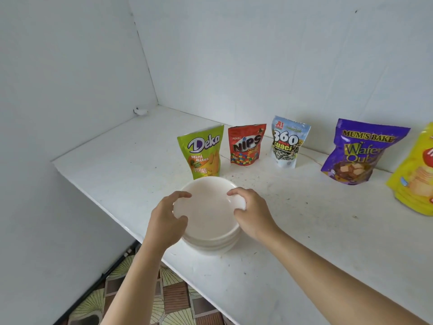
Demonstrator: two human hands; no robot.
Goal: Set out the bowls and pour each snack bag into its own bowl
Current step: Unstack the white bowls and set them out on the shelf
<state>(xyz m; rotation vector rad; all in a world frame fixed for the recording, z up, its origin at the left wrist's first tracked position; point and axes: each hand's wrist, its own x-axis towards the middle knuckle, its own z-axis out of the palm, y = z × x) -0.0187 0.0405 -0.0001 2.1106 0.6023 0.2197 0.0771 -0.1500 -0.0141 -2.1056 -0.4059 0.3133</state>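
On the desk [112,165], the bowl stack [208,207] stands before the Deka bag [203,153]; Nips bag [246,145], 360 bag [287,143], wafer bag [358,152] follow rightward.

bowls [210,214] look like smooth, slightly shiny white plastic. snack bags [247,144] are glossy printed foil/plastic, a bit crinkly. tabletop [117,160] is matte white, kinda scuffed and speckled.

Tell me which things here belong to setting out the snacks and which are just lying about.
For the job: stack of white bowls, gripped by the left hand and right hand; green Deka bag; red Nips bag; 360 Kuaci bag; purple Mum's Bake bag; yellow bag.
Lying about: small white object in the back corner; thin strand behind the bags.
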